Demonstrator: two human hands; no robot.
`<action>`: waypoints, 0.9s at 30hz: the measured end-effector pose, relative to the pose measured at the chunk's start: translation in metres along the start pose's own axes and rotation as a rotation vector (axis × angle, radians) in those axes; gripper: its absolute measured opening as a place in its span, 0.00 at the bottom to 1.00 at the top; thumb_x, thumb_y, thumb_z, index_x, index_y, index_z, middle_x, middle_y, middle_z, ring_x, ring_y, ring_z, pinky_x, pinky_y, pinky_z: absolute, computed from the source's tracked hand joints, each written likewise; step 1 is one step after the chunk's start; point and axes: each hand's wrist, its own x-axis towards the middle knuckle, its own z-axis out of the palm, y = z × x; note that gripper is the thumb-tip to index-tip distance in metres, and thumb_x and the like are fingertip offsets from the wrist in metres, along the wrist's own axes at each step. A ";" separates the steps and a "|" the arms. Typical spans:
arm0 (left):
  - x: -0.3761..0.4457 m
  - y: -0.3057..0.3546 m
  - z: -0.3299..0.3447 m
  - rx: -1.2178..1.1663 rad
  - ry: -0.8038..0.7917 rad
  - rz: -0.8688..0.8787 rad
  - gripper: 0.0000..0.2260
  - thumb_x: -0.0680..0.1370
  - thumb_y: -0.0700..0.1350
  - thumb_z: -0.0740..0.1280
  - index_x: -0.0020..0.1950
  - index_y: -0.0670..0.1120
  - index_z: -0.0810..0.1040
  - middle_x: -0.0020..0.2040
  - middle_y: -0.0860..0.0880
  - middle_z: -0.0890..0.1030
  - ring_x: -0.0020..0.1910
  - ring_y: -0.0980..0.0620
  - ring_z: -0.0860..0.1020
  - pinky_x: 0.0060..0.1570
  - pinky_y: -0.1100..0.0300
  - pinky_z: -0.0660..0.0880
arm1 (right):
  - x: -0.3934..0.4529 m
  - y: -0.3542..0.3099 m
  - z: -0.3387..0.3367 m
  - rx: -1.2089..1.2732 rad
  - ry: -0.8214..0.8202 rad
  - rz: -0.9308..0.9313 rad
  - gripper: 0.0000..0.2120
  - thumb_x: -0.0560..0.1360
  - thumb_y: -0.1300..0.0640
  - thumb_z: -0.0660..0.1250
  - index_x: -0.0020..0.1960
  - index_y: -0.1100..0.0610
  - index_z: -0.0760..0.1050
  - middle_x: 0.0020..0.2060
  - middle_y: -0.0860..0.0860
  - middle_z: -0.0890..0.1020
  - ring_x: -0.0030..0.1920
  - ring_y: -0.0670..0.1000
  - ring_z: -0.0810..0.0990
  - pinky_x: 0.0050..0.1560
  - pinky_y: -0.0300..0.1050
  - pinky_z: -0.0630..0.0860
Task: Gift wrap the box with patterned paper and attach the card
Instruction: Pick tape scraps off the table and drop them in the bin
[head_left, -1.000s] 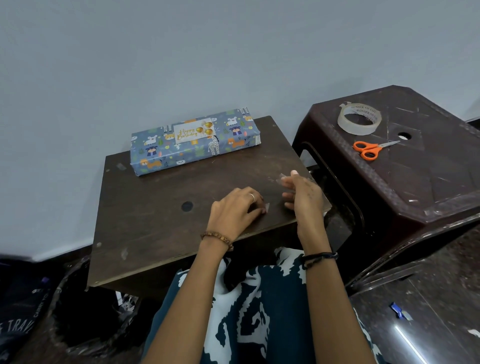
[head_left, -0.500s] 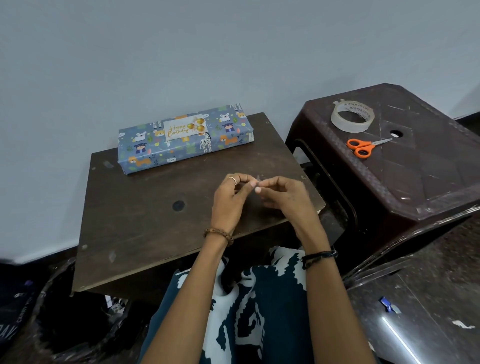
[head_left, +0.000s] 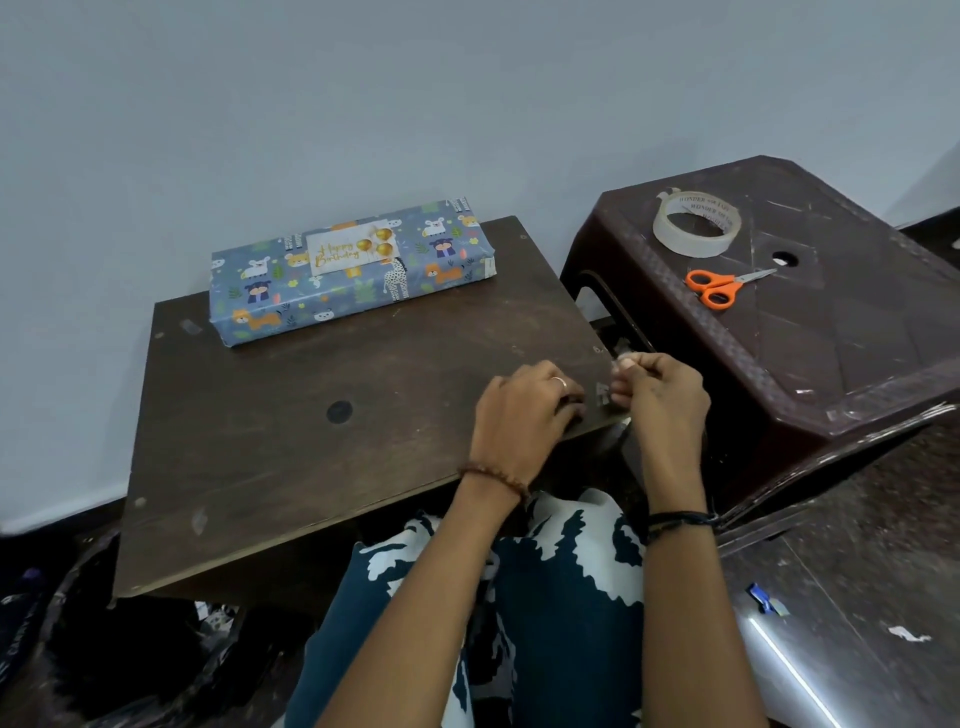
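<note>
Box: the wrapped box (head_left: 353, 270) lies at about 11 o'clock on the bench (head_left: 311, 441), against the wall, patterned paper covering every side that shows.
Card: a white birthday card (head_left: 349, 253) sits flat on the box's top face; whether tape fixes it there cannot be told.
Left hand: the left hand (head_left: 524, 410) hovers over the bench's 3 o'clock edge, fingers curled, and seems to pinch one end of a small clear tape piece (head_left: 602, 393).
Right hand: the right hand (head_left: 662, 387) is just beside it, fingertips pinched on the other end of the same scrap.
State of the grip: both hands are grasping the tape; the scrap is tiny and see-through, so the exact hold is hard to read.
Supplies: the tape roll (head_left: 696, 224) and orange scissors (head_left: 719, 286) rest on the brown stool (head_left: 831, 338) at 2 o'clock, well apart from the hands.
Risk, tape: judged from the tight two-handed pinch, the scrap could fold and stick to itself or to the fingers, which would waste it.
Risk, reach: the box is well apart from the hands, so the tape could catch on the bench on its way across.
Risk, card: pressing tape down unevenly could shift the card crooked or crease the paper beneath.
Risk, edge: the hands work at the bench's rim, so a dropped scrap would likely fall to the floor.
</note>
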 end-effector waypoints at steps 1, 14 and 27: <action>0.004 0.004 0.004 0.060 0.008 0.026 0.07 0.75 0.49 0.67 0.51 0.50 0.82 0.50 0.53 0.80 0.50 0.52 0.76 0.45 0.61 0.64 | 0.000 0.001 0.001 -0.014 0.008 -0.003 0.07 0.77 0.63 0.62 0.48 0.61 0.79 0.35 0.49 0.80 0.34 0.45 0.78 0.43 0.41 0.78; 0.026 0.012 0.015 0.199 -0.012 0.041 0.09 0.76 0.55 0.64 0.51 0.54 0.81 0.51 0.55 0.78 0.51 0.53 0.74 0.42 0.58 0.65 | 0.009 0.001 -0.001 -0.076 0.079 -0.031 0.05 0.76 0.59 0.64 0.47 0.56 0.78 0.40 0.51 0.82 0.45 0.51 0.82 0.52 0.54 0.78; 0.024 0.014 0.026 -0.161 0.055 -0.243 0.05 0.77 0.47 0.64 0.44 0.48 0.77 0.46 0.53 0.77 0.42 0.55 0.76 0.42 0.62 0.67 | 0.005 -0.001 -0.002 -0.047 0.047 0.019 0.09 0.76 0.61 0.62 0.42 0.53 0.80 0.35 0.48 0.82 0.38 0.48 0.82 0.51 0.52 0.80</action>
